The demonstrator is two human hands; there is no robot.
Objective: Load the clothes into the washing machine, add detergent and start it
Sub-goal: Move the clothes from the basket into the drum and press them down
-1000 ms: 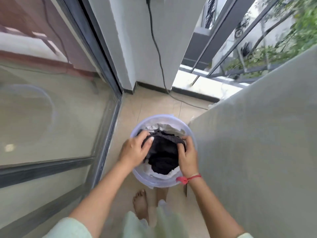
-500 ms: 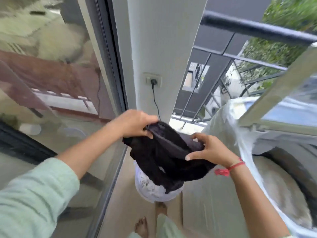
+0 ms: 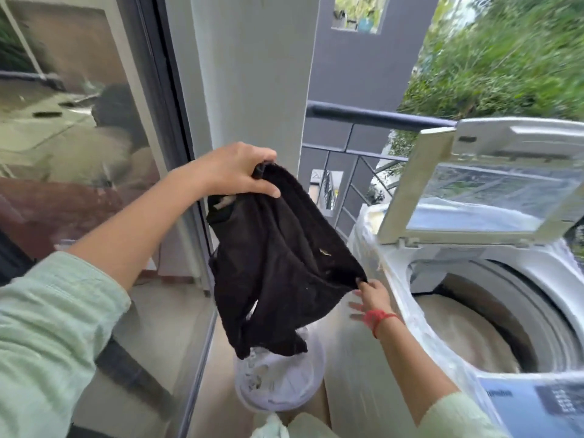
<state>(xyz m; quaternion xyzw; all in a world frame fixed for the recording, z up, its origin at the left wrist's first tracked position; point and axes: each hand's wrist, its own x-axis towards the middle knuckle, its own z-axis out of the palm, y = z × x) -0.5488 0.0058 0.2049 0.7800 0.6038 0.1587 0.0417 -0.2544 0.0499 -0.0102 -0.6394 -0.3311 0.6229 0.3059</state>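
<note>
A black garment [image 3: 278, 267] hangs in the air between my hands, above the bucket. My left hand [image 3: 235, 170] grips its top edge, held high. My right hand [image 3: 371, 295], with a red thread on the wrist, pinches its lower right corner beside the machine's wall. The top-loading washing machine [image 3: 395, 270] stands at the right, wrapped in clear plastic. Its lid [image 3: 480, 191] is raised and the drum [image 3: 493, 320] is open, with light cloth showing inside. A pale plastic bucket [image 3: 281, 396] with white laundry sits on the floor below the garment.
A glass sliding door [image 3: 94, 153] runs along the left. A white pillar [image 3: 252, 74] stands straight ahead, with a dark balcony railing [image 3: 373, 116] to its right. The machine's control panel [image 3: 537, 399] is at the lower right. The floor strip between door and machine is narrow.
Both hands lifted the black garment out of the bucket and raised it. My left hand went higher, my right hand dropped to a lower corner, and the view turned toward the open machine.
</note>
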